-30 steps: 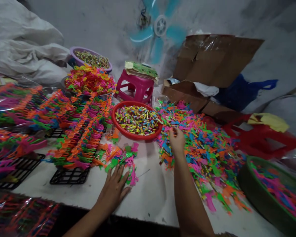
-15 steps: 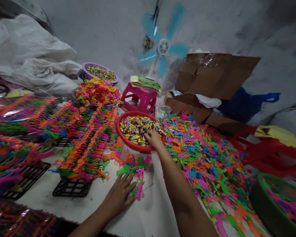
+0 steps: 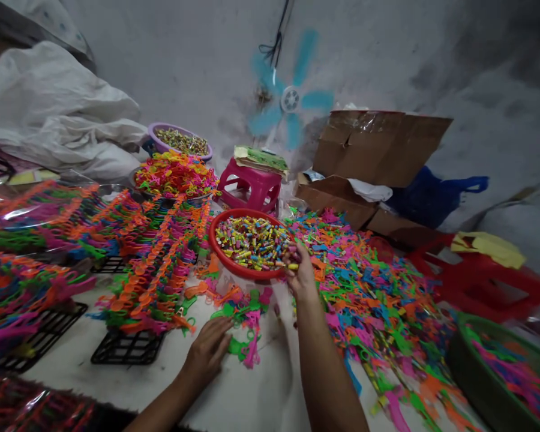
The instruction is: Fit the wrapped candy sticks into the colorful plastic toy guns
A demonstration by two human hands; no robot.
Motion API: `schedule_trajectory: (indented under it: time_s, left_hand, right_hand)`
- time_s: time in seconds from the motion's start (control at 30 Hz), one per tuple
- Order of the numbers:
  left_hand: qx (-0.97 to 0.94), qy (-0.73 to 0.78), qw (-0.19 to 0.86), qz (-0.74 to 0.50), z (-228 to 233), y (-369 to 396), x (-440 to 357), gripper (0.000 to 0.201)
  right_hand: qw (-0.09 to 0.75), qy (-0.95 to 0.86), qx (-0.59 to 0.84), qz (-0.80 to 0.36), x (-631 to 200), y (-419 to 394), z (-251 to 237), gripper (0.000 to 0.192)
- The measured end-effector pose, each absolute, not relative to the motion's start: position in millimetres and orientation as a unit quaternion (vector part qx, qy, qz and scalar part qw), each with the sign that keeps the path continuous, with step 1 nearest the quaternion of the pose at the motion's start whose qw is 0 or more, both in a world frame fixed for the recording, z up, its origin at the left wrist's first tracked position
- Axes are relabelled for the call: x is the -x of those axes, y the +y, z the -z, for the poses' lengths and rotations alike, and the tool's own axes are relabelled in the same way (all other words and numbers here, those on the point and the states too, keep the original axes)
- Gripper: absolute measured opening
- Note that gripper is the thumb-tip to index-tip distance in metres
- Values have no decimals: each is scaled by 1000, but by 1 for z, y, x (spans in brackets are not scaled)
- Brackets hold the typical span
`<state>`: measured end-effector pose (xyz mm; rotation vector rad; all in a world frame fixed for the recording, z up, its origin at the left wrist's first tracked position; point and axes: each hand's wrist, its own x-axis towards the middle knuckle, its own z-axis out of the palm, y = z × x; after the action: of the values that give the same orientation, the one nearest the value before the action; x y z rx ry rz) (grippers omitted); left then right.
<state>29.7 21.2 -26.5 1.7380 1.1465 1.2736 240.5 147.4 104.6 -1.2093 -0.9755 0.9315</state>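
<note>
My right hand [image 3: 299, 269] is raised at the near rim of a red bowl [image 3: 234, 267] full of small coloured candy rolls [image 3: 252, 240], fingers closed on a few of them. My left hand [image 3: 207, 353] lies on the white table, fingertips on a small heap of green, pink and orange plastic toy pieces [image 3: 240, 306]. A wide spread of the same bright plastic pieces [image 3: 378, 300] covers the table to the right of my right arm.
Rows of assembled colourful toys [image 3: 157, 258] stand on black racks [image 3: 126, 348] at left. Behind are a purple bowl [image 3: 162, 144], a pink stool [image 3: 251, 186], a spinning blue fan [image 3: 290, 99] and cardboard boxes [image 3: 378, 150]. A green basin [image 3: 481, 372] and red stool [image 3: 486, 282] sit right.
My right hand went from the loose pile into the red bowl, then drew back to its near rim closed on candy rolls. My left hand curled and slid slightly back.
</note>
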Motion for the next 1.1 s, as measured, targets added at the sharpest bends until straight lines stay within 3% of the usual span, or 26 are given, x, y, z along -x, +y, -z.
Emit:
schedule_trajectory:
  time_s: [0.07, 0.13, 0.2, 0.27, 0.47, 0.7, 0.8, 0.93, 1.1]
  left_hand:
    - [-578, 460, 465, -489, 16, 12, -27, 31]
    - [-469, 432, 617, -461, 6, 0, -26, 42]
    - [-412, 356, 739, -398, -1, -10, -27, 50]
    - [-394, 281, 813, -324, -5, -16, -30, 51]
    - [-351, 272, 862, -245, -10, -12, -34, 41]
    - [-318, 263, 873, -261, -10, -12, -35, 29]
    - [-303, 266, 875, -268, -10, -12, -31, 46]
    - [-362, 292, 809, -360, -1, -15, -30, 77]
    - [-522, 347, 654, -423, -4, -18, -32, 81]
  right_hand:
    - [537, -433, 468, -552, -230, 106, -91, 34]
    - [380, -486, 431, -659, -216, 64, -72, 31]
    - [213, -551, 392, -705, -201, 29, -52, 27]
    - [136, -602, 372, -693, -187, 7, -35, 20]
    - [279, -617, 495, -545, -170, -7, -10, 14]
    - [345, -560, 520, -545, -179, -5, -10, 21]
    - [369, -478, 530, -595, -182, -4, -12, 25]
    - [469, -307, 515, -649, -179, -4, -16, 32]
    - [428, -113, 423, -791, -169, -8, -17, 35]
